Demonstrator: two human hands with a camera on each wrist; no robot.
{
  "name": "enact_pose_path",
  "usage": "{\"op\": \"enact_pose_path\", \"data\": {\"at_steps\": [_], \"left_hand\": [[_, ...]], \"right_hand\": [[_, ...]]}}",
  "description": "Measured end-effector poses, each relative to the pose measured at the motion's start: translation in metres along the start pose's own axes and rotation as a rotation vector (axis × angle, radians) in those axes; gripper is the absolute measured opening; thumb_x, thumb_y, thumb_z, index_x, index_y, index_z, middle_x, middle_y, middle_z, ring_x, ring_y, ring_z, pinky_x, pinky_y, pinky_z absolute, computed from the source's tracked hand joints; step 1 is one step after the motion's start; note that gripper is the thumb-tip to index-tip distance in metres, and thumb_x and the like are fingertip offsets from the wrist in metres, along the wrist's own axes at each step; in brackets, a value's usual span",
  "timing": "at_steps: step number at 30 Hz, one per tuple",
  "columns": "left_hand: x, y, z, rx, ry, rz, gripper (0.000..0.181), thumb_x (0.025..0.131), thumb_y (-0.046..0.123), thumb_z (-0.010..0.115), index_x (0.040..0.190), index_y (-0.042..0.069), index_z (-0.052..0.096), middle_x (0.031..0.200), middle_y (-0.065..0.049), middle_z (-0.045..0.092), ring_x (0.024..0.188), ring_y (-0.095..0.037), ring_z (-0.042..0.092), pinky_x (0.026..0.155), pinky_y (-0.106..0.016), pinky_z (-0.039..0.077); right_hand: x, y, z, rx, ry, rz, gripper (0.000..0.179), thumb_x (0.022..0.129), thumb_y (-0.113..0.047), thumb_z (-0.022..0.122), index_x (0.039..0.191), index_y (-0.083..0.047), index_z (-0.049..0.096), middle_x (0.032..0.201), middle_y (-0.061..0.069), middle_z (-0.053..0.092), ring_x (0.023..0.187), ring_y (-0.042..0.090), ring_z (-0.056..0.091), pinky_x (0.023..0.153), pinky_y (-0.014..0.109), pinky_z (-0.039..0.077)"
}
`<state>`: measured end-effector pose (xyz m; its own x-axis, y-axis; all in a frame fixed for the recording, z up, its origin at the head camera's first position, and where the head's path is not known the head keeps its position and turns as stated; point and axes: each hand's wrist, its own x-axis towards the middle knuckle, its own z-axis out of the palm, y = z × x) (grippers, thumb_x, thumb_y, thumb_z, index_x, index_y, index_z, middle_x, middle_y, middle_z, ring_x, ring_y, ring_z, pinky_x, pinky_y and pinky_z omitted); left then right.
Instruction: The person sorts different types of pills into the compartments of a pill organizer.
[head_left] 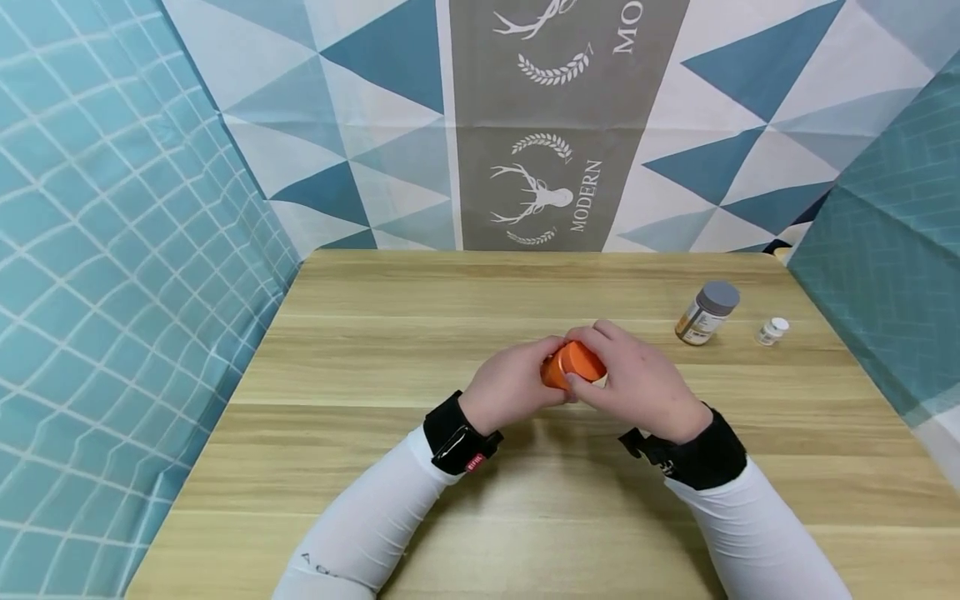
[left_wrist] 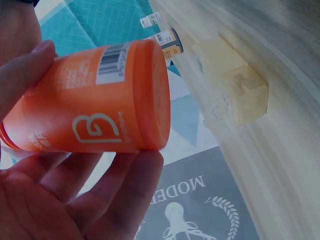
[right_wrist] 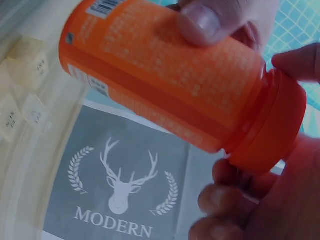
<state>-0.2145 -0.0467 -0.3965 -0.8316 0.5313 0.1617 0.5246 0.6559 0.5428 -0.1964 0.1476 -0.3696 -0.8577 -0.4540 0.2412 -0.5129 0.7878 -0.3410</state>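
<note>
An orange plastic bottle (head_left: 576, 365) with white lettering is held over the wooden table, between the two hands. My left hand (head_left: 513, 379) grips the bottle's body, with the fingers along one side and the thumb on the other. In the left wrist view, the bottle's flat base (left_wrist: 159, 95) and a barcode label (left_wrist: 112, 62) show. My right hand (head_left: 637, 379) holds the cap end. The right wrist view has its thumb and fingers around the orange cap (right_wrist: 272, 125), which sits on the tilted bottle.
A grey-capped bottle (head_left: 707, 313) stands at the table's back right, with a small white bottle (head_left: 772, 331) to its right. Patterned cloth (head_left: 397, 167) hangs behind the table. Pale yellowish boxes (left_wrist: 245, 95) show in the left wrist view.
</note>
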Motion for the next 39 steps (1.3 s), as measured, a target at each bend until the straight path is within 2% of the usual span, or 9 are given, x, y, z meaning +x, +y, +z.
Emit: {"op": "enact_pose_path", "data": {"at_steps": [6,10,13,18,23,27,30,35,39], "left_hand": [[-0.003,0.001,-0.007,0.015,-0.011,0.016,0.049,0.080,0.041,0.082,0.120,0.023,0.060,0.091,0.014,0.062,0.075,-0.006,0.057,0.065,-0.023,0.047],[-0.003,0.001,-0.007,0.008,-0.045,0.023,0.054,0.079,0.040,0.083,0.124,0.023,0.060,0.096,0.013,0.064,0.079,-0.005,0.058,0.070,-0.024,0.049],[-0.001,0.001,-0.005,0.001,-0.055,0.017,0.057,0.077,0.040,0.085,0.126,0.023,0.060,0.100,0.013,0.066,0.083,-0.003,0.059,0.074,-0.025,0.050],[0.001,-0.002,-0.002,-0.041,-0.016,0.003,0.061,0.076,0.041,0.085,0.129,0.023,0.059,0.104,0.012,0.067,0.088,-0.002,0.061,0.078,-0.026,0.051],[0.002,-0.008,-0.005,-0.087,0.032,-0.045,0.060,0.077,0.037,0.085,0.129,0.023,0.059,0.108,0.011,0.066,0.092,-0.004,0.061,0.082,-0.028,0.051],[0.000,-0.010,-0.010,-0.120,0.050,-0.087,0.061,0.078,0.035,0.085,0.131,0.023,0.058,0.112,0.010,0.066,0.097,-0.007,0.061,0.086,-0.030,0.051],[-0.001,-0.011,-0.013,-0.131,0.060,-0.102,0.061,0.078,0.034,0.085,0.132,0.022,0.058,0.115,0.008,0.066,0.099,-0.008,0.061,0.087,-0.031,0.051],[0.000,-0.011,-0.015,-0.123,0.074,-0.104,0.062,0.079,0.034,0.084,0.133,0.021,0.057,0.117,0.007,0.066,0.101,-0.009,0.062,0.088,-0.032,0.051],[0.001,-0.012,-0.015,-0.123,0.083,-0.104,0.062,0.079,0.035,0.084,0.133,0.021,0.057,0.117,0.006,0.066,0.101,-0.010,0.062,0.088,-0.033,0.051]], "right_hand": [[-0.001,0.002,-0.007,0.015,-0.013,-0.123,0.045,0.078,-0.023,0.069,0.123,-0.022,0.064,0.101,-0.005,0.051,0.079,0.011,0.051,0.064,0.028,0.048],[-0.007,0.005,-0.018,0.043,-0.037,-0.155,0.049,0.076,-0.015,0.068,0.124,-0.023,0.065,0.113,-0.001,0.051,0.091,0.015,0.053,0.073,0.031,0.051],[-0.013,0.011,-0.027,0.069,-0.008,-0.153,0.049,0.076,-0.011,0.070,0.124,-0.020,0.065,0.122,0.004,0.050,0.101,0.020,0.053,0.080,0.038,0.053],[-0.012,0.028,-0.037,0.111,0.047,-0.035,0.046,0.081,-0.013,0.075,0.123,-0.009,0.058,0.117,0.006,0.057,0.098,0.021,0.054,0.080,0.043,0.051],[0.002,0.055,-0.028,0.146,-0.027,0.138,0.032,0.087,-0.019,0.074,0.111,-0.008,0.056,0.101,0.005,0.060,0.087,0.025,0.055,0.071,0.038,0.049],[0.011,0.078,-0.009,0.139,-0.084,0.184,0.020,0.086,-0.017,0.075,0.090,-0.008,0.058,0.094,0.007,0.060,0.083,0.027,0.053,0.069,0.036,0.044],[0.015,0.093,0.004,0.147,-0.128,0.203,0.019,0.086,-0.014,0.075,0.083,-0.008,0.057,0.089,0.008,0.059,0.080,0.026,0.050,0.068,0.035,0.041],[0.017,0.110,0.019,0.157,-0.223,0.282,0.021,0.088,-0.015,0.073,0.098,-0.002,0.060,0.091,0.011,0.060,0.079,0.024,0.052,0.069,0.036,0.044],[0.016,0.119,0.027,0.135,-0.298,0.352,0.047,0.089,-0.018,0.073,0.128,0.001,0.055,0.117,0.021,0.061,0.097,0.031,0.056,0.083,0.044,0.048]]}}
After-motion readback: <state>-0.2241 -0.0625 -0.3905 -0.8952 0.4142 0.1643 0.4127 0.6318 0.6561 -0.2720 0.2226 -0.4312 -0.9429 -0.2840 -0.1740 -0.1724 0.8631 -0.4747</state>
